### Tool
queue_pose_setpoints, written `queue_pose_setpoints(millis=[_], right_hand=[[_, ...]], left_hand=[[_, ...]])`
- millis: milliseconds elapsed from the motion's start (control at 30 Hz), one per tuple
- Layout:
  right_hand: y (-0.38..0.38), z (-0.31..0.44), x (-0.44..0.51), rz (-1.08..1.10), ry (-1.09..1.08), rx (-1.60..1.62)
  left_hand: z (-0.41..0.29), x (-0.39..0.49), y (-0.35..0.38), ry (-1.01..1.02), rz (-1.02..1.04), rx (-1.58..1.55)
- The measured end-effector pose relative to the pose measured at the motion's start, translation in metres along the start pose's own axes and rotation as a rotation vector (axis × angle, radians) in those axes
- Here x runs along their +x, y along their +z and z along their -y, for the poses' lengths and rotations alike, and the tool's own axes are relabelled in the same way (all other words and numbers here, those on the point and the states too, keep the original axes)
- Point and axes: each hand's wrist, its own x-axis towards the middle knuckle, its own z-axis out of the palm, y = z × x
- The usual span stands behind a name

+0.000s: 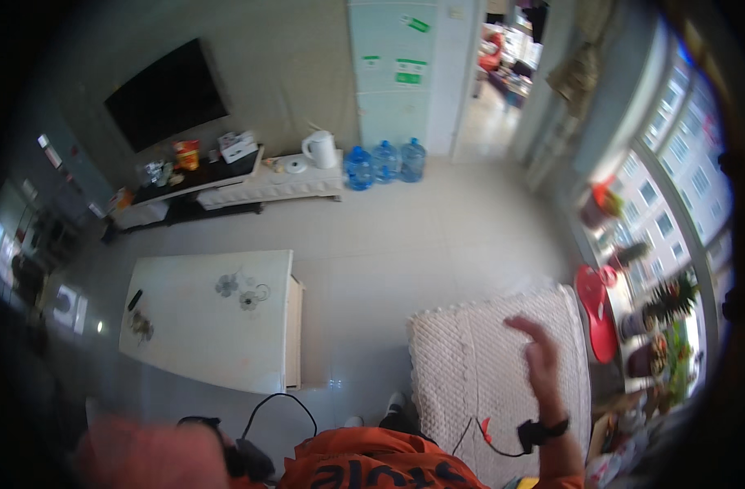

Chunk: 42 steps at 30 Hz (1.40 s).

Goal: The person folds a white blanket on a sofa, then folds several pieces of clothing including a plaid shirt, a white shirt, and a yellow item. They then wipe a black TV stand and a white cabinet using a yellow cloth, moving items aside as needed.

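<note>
My right hand (538,354) is raised over a seat or bed with a cream quilted cover (452,360). Its fingers curve, stand apart from the thumb and hold nothing. A black strap (540,431) with a cable circles that wrist. At the lower left my left hand (152,452) is a large pink blur close to the camera, so its fingers cannot be made out. Another dark strap and device (250,458) sit by the left wrist, with a black cable looping up. The white coffee table (207,330) lies beyond the left hand, bearing printed flowers and a black remote control (135,300).
A red slipper-shaped object (597,318) and potted plants (647,357) line the windowsill at right. Along the far wall stand a TV cabinet (225,194), a white electric kettle (321,150) and blue water jugs (384,162). Tiled floor (372,244) lies between.
</note>
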Motion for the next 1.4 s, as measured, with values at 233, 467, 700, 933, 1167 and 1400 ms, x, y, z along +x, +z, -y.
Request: queue_pose_setpoints(millis=[233,467,700,933,1167,1400], right_hand=[[0.131,-0.271,-0.127,0.395,0.305,-0.283],[0.155,-0.357,-0.202,0.769,0.571,-0.295],[0.167,-0.406,-0.181,0.536,1.13,-0.063],[0.202,-0.409,-0.127,0.705,0.384,-0.316],[0.248,-0.369,-0.087,0.768,0.873,-0.263],[0.257,-0.42,-0.039,1.06,0.09,-0.568]], left_hand=[[0.038,-0.259,-0.008,-1.093,0.665,0.329],[-0.139,-0.506,-0.165,-1.655,1.289,0.692],[-0.174,-0.557,-0.18,-1.951,1.245,0.581],[-0.087,-0.578,-0.158,-2.018,0.93,0.448],[-0.066,-0.602,-0.175,-2.039,0.982,0.45],[-0.035,-0.616,-0.164,-2.195,1.094,0.444]])
